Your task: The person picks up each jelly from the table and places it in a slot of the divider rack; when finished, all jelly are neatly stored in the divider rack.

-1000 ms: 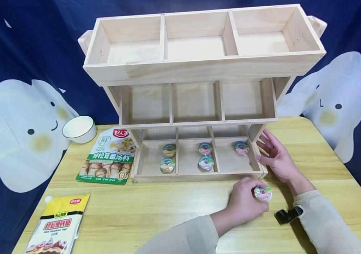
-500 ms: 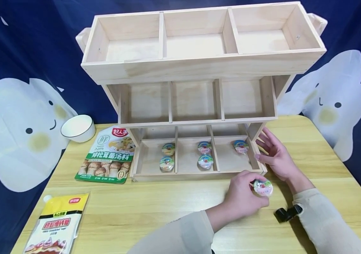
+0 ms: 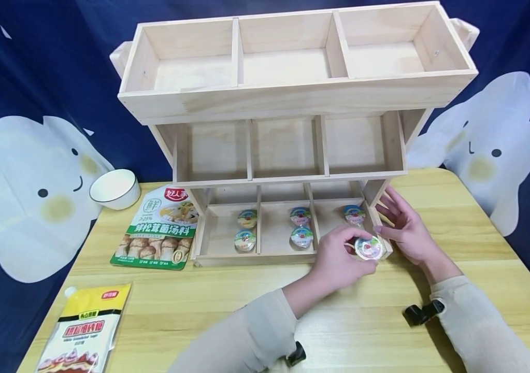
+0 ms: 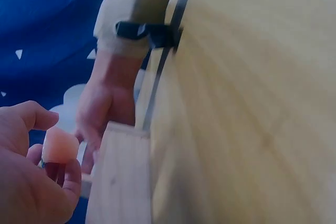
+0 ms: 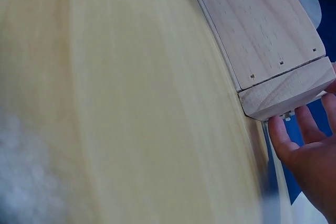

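My left hand (image 3: 339, 264) pinches a small jelly cup (image 3: 369, 248) by its sides, over the front of the lower tray's right compartment. In the left wrist view the jelly cup (image 4: 60, 146) shows its pink body between thumb and fingers. Behind it in that compartment lies another jelly cup (image 3: 354, 214). The middle compartment holds two cups (image 3: 301, 237), one behind the other, and the left one holds two more (image 3: 245, 240). My right hand (image 3: 406, 233) rests against the right end of the wooden shelf (image 3: 292, 92), fingers loosely extended along its side.
Two upper tiers of three compartments overhang the lower tray (image 3: 288, 260). To the left stand a white bowl (image 3: 115, 189), a green-and-white soup seasoning pouch (image 3: 155, 228) and a yellow-topped sugar bag (image 3: 84, 329). A blue curtain (image 3: 59, 52) with cloud shapes hangs behind the table.
My left hand has carried the jelly cup from above the table in front, up and to the left, over the tray's right compartment. My right hand has stayed at the shelf's side.
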Tool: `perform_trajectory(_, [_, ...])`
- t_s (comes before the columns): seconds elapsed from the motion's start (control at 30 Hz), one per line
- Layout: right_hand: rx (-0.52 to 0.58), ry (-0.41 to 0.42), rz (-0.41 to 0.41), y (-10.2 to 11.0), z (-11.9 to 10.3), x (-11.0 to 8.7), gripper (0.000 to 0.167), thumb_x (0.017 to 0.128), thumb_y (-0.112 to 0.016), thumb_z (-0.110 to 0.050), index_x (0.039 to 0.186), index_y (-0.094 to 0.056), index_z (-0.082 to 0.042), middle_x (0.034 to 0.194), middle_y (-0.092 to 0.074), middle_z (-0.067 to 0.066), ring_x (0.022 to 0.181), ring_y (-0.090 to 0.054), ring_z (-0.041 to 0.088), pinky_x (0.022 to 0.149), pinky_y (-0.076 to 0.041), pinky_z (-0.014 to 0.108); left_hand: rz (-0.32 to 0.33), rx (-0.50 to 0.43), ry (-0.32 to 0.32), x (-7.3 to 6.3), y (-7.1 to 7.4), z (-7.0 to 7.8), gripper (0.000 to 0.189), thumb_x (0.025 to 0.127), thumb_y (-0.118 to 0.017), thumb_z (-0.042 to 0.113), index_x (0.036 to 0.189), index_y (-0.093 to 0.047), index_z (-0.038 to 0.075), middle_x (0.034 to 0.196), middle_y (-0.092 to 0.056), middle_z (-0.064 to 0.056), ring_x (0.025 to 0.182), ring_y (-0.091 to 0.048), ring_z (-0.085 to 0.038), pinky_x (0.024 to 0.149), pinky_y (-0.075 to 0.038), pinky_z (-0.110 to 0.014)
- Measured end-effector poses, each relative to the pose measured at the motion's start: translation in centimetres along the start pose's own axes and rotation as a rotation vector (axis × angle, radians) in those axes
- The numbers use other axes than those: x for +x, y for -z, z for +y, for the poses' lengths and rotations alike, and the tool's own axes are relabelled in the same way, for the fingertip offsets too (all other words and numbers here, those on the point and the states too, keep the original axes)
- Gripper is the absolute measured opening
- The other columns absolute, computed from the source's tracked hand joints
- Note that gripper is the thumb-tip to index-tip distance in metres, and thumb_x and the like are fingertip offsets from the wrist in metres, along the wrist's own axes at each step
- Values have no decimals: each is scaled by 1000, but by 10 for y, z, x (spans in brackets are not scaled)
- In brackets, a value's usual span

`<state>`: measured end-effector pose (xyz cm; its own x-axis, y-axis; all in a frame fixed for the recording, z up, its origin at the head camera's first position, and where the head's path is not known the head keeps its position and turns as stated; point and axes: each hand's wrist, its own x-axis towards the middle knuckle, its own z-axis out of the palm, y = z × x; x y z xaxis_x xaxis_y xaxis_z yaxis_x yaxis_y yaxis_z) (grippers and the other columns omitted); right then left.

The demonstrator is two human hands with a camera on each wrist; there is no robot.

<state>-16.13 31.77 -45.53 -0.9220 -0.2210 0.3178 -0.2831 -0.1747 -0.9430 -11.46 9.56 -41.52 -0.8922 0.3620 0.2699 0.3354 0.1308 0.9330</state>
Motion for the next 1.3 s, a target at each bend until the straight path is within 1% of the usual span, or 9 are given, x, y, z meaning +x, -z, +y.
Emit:
perform_trajectory(0.07, [-5, -4, -1, 0, 0, 0, 99, 77, -48, 37, 160, -21, -11, 158, -30, 21, 133, -46, 18, 104, -43, 27, 7, -24, 32, 5, 5, 0, 44, 63, -87, -6, 101, -72, 8, 95, -64, 7, 76, -60, -3, 66, -55, -16])
perform_trajectory(0.2, [-7, -4, 2, 0, -1, -1, 98, 77, -49, 36, 160, -22, -11, 157, -33, 19, 132, -46, 19, 103, -43, 27, 5, -29, 102, 15, 13, -2, 46, 63, -88, -6, 104, -73, 9, 95, -64, 8, 73, -61, -4, 65, -55, -18])
perform_trajectory(0.33, [1, 1, 7, -1, 0, -1, 98, 77, -48, 37, 159, -22, -10, 155, -37, 17, 131, -47, 19, 102, -45, 27, 5, 6, 129, 25, 16, -7, 45, 64, -88, -5, 104, -73, 9, 92, -66, 7, 73, -61, -5, 65, -55, -18])
perform_trajectory(0.4, [3, -1, 5, 0, 1, -1, 98, 78, -48, 37, 159, -22, -11, 156, -36, 16, 132, -46, 19, 102, -45, 27, 18, 38, 146, 30, 16, -10, 44, 63, -89, -2, 102, -74, 11, 88, -66, 9, 73, -60, -4, 65, -53, -18])
perform_trajectory(0.53, [4, -7, 0, 0, 1, -1, 98, 79, -48, 36, 160, -21, -11, 157, -33, 18, 133, -45, 19, 103, -43, 26, 30, 96, 202, 39, 13, -14, 41, 62, -90, 2, 98, -75, 15, 82, -63, 12, 74, -57, -5, 64, -49, -20])
perform_trajectory(0.7, [5, -11, -4, 0, 1, -1, 97, 80, -48, 35, 160, -21, -11, 157, -33, 18, 133, -45, 19, 103, -43, 26, 17, 107, 263, 47, 9, -17, 40, 64, -89, 1, 98, -74, 14, 80, -63, 11, 73, -56, -6, 65, -49, -20])
perform_trajectory(0.93, [12, -16, 2, 0, 0, -1, 95, 81, -49, 35, 160, -22, -11, 156, -35, 16, 132, -46, 18, 102, -44, 26, 40, 224, 325, 53, 2, -17, 41, 61, -93, 11, 96, -75, 22, 78, -62, 19, 73, -54, -2, 71, -44, -20])
perform_trajectory(1.1, [10, -17, 0, 1, 0, -1, 94, 81, -49, 34, 160, -22, -11, 157, -34, 18, 132, -46, 18, 102, -44, 26, 53, 236, 374, 56, -4, -17, 41, 59, -94, 9, 93, -76, 24, 78, -62, 18, 74, -54, -3, 71, -45, -20])
perform_trajectory(1.3, [28, -6, 3, 1, 2, -2, 95, 80, -47, 36, 159, -22, -10, 156, -35, 17, 132, -46, 19, 102, -45, 26, 6, 238, 396, 60, -7, -21, 40, 58, -94, 7, 90, -75, 23, 79, -61, 16, 76, -54, -4, 71, -45, -19])
